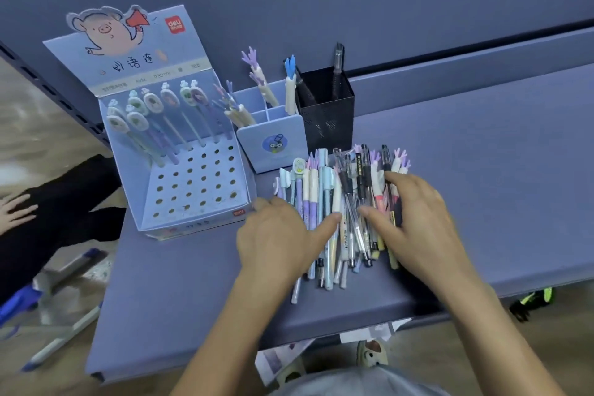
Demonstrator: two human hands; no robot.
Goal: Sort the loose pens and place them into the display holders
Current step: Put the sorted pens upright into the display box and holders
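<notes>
Display box (180, 145): just beyond and to the left of the left hand, stiff card with a punched hole grid. Charm-topped pens stand in its back rows and the front holes are free.
Box writing: a red "deli" logo (175, 24) sits on the header beside a pig with a megaphone, above the big characters 妙语连. The small print looks like 0.35mm but is blurred.
Blue holder (273, 141): straight ahead of the left hand, divided, with a round cartoon badge and no legible words. Claw-topped pens lean in it.
Left hand (276, 235): flat and spread on the pile's left side, thumb out across the barrels, gripping nothing.
Black mesh cup (328, 112): beyond the gap between the two hands, with dark-capped pens inside.
Loose pens (324, 202): heaped on the shelf (482, 186) under and between both hands. They are probably light, stiff and slick, so likely to roll. Pinch one mid-barrel and avoid the soft toppers. The barrel print is unreadable.
Right hand (418, 219): fingers splayed over the pile's right side, pressing, nothing pinched.
</notes>
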